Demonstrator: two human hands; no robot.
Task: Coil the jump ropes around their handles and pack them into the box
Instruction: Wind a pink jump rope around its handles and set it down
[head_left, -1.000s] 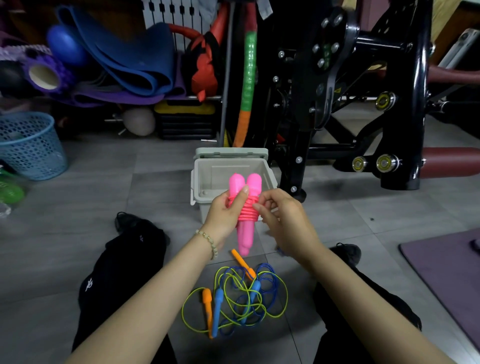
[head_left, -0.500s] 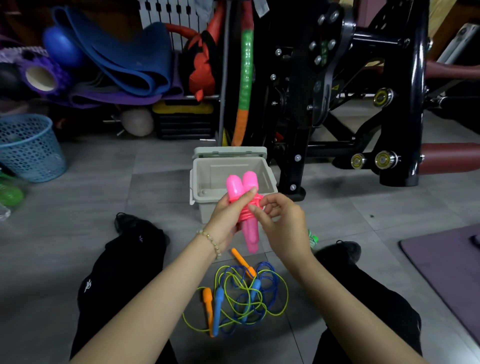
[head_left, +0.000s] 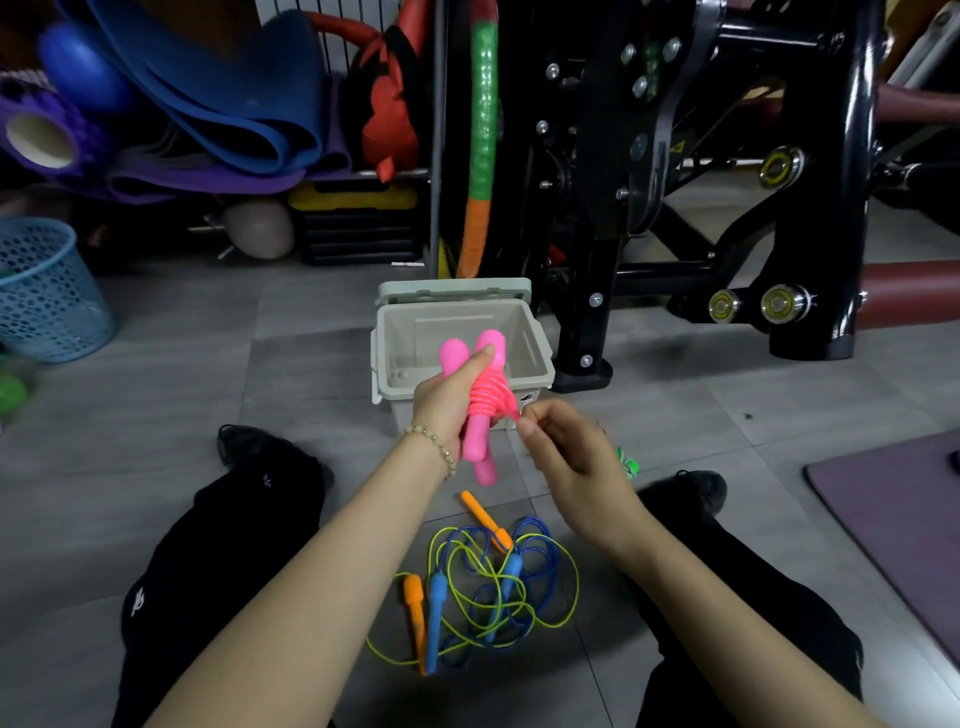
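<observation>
pink rope (head_left: 479, 415): two pink handles side by side, cord wound round their middles in tight turns. Held roughly upright in front of the box (head_left: 540, 358), above the floor (head_left: 171, 395), not yet inside.
left hand (head_left: 449, 402): grip closed round both handles beside the coil, fingers curled, one fingertip up near the handle tops.
right hand (head_left: 571, 467): grip is a thumb-and-forefinger pinch on the short free end of cord, just right of the coil.
box: beige, lid tipped back, open top facing up, on the floor just beyond the hands.
loose ropes (head_left: 493, 587): blue and yellow-green cords tangled on the floor between the legs; orange and blue handles lie among them.
handling, judged: bundle light; handles stiff, smooth plastic; cord springy and likely to unwind if the end goes free.
where to hold, judged: across the coil and both handles at once, pinning the turns and the tucked end.
loose ropes, judged: limp, snag-prone; lift by a handle, not the cord.
</observation>
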